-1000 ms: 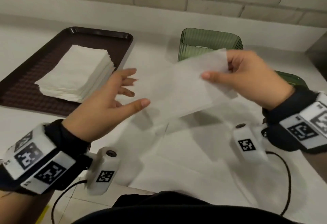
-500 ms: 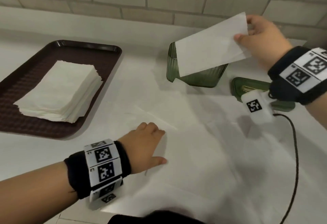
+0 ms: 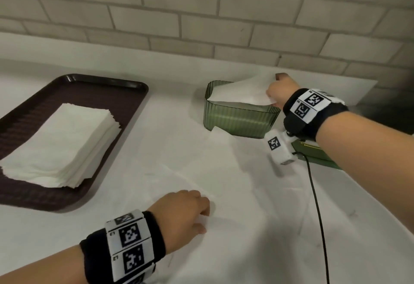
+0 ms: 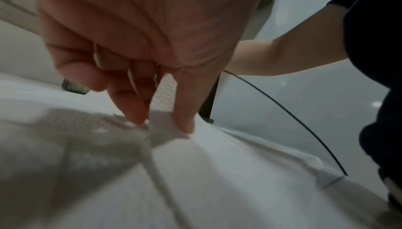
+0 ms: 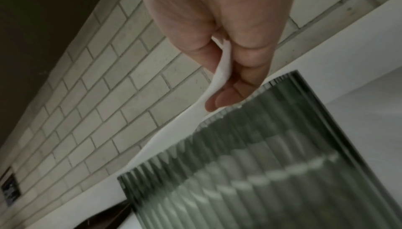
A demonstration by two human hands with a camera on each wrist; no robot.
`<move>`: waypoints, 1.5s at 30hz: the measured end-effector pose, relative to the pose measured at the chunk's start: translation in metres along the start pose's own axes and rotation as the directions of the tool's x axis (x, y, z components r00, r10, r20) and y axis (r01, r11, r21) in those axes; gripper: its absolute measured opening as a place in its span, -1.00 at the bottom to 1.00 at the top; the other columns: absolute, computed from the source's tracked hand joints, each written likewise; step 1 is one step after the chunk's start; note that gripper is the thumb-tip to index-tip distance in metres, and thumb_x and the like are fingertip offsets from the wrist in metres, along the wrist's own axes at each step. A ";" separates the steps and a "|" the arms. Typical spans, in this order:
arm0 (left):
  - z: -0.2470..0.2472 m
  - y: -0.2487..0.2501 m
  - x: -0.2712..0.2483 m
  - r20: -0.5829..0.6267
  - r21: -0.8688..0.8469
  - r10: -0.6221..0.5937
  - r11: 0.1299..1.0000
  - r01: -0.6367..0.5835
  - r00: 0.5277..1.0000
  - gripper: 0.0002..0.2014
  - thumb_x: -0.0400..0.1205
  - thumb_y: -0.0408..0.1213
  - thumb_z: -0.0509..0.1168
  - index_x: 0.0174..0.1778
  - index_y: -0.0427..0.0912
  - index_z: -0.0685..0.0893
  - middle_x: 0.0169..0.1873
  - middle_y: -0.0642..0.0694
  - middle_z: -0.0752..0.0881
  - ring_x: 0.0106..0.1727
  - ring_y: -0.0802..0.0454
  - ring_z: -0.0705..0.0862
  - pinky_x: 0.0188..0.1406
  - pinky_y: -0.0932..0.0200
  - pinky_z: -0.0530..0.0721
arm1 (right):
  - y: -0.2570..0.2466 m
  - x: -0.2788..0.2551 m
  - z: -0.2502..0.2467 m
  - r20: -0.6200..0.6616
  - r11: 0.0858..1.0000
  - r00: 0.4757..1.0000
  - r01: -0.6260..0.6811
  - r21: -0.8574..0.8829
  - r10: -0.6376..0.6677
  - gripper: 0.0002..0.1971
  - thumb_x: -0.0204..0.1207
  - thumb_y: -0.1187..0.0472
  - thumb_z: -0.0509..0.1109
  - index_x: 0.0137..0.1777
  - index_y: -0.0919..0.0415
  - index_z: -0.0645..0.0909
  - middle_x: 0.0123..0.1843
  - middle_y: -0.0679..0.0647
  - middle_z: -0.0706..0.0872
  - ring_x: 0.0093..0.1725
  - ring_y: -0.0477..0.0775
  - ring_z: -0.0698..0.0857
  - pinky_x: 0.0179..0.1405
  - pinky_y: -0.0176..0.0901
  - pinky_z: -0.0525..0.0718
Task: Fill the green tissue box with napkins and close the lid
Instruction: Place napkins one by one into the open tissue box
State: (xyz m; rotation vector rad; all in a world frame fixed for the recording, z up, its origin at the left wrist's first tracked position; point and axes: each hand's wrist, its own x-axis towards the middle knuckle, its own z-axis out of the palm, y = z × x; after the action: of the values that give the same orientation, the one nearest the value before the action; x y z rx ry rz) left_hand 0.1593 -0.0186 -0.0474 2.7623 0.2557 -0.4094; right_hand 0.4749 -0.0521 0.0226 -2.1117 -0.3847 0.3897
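Napkin (image 3: 240,92) pinched at edge by right hand (image 3: 276,92), draped across open top of green tissue box (image 3: 239,117), right of centre in head view. Left hand (image 3: 182,213) rested fingertips-down on spread sheets (image 3: 224,171), nothing gripped. Risks judged: napkin snagged on rim and bunched; light box nudged. Lid (image 3: 313,152) lies off, at frame right.

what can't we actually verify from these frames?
- Inside of the green box: head view, covered by the napkin the right hand pinches; fill level unknown.
- Lid: head view, mostly behind the right forearm and wrist camera.
- Left hand: fingertips hidden in head view; left wrist view blurred, so pinching or pressing the spread sheet is unclear.
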 end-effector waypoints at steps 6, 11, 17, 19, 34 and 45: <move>-0.015 -0.007 -0.006 -0.116 -0.197 -0.035 0.980 0.012 0.993 -0.87 0.68 -0.06 0.16 0.09 0.10 0.55 -0.48 0.16 0.55 -0.40 0.25 0.49 -0.33 0.41 0.35 | 0.011 0.010 0.009 0.023 0.988 0.999 0.031 -0.150 -0.028 -0.51 0.56 0.40 0.19 0.51 0.29 0.31 0.40 0.34 0.51 0.35 0.35 0.54 0.35 0.16 0.56; -0.068 -0.018 -0.005 -0.253 -0.256 -0.100 0.966 0.033 0.962 -0.90 0.66 -0.19 0.23 -0.02 0.11 0.63 -0.42 0.26 0.54 -0.27 0.51 0.56 -0.24 0.59 0.42 | 0.011 0.005 0.005 0.140 0.872 0.988 0.129 -0.472 -0.070 -0.28 0.54 0.23 0.38 0.60 0.29 0.09 0.50 0.29 0.40 0.45 0.28 0.45 0.34 -0.06 0.47; -0.140 -0.045 0.025 -0.423 -0.425 -0.250 0.904 0.052 0.871 -0.91 0.67 -0.20 0.22 -0.12 -0.02 0.61 -0.43 0.06 0.62 -0.41 0.11 0.55 -0.35 0.30 0.50 | 0.000 -0.029 -0.012 0.208 0.750 0.896 0.443 -0.491 -0.393 -0.53 0.66 -0.09 0.14 0.41 0.21 0.47 0.34 0.23 0.53 0.29 0.22 0.56 0.18 -0.14 0.49; -0.154 -0.054 0.048 -0.417 -0.556 -0.305 0.831 0.025 0.856 -0.88 0.69 -0.25 0.20 -0.15 -0.05 0.59 -0.32 -0.09 0.68 -0.33 -0.01 0.60 -0.29 0.21 0.60 | -0.002 -0.042 -0.015 0.327 0.927 0.903 0.343 -0.155 -0.279 -0.34 0.60 -0.33 -0.08 0.37 0.14 0.51 0.22 0.15 0.66 0.21 0.15 0.65 0.06 -0.16 0.61; -0.157 -0.066 0.137 -0.342 -0.754 -0.495 0.652 0.081 0.798 -0.55 0.61 0.01 0.29 0.31 -0.19 0.47 -0.08 -0.03 0.70 -0.33 0.16 0.65 -0.46 0.24 0.55 | 0.000 -0.018 -0.024 0.206 0.914 0.949 0.148 0.377 -0.239 -0.64 0.55 0.35 0.38 0.33 0.30 0.50 0.24 0.16 0.67 0.11 0.11 0.71 -0.30 -0.29 0.79; -0.079 -0.083 0.084 0.086 -0.113 -0.119 0.985 0.128 0.989 -0.53 0.38 0.06 0.51 0.19 0.14 0.58 0.03 0.23 0.57 -0.08 0.30 0.53 0.08 0.41 0.52 | 0.009 0.013 -0.014 0.281 0.939 0.955 -0.176 0.294 0.091 -0.68 0.56 0.49 0.31 0.31 0.44 0.49 0.16 0.25 0.65 -0.20 0.07 0.69 -0.56 -0.34 0.71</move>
State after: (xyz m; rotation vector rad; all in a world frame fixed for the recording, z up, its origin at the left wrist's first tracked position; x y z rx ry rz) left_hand 0.2394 0.0967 -0.0267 2.6158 0.4191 -0.5169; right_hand 0.4930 -0.0618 0.0205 -1.7787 -0.3072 0.7680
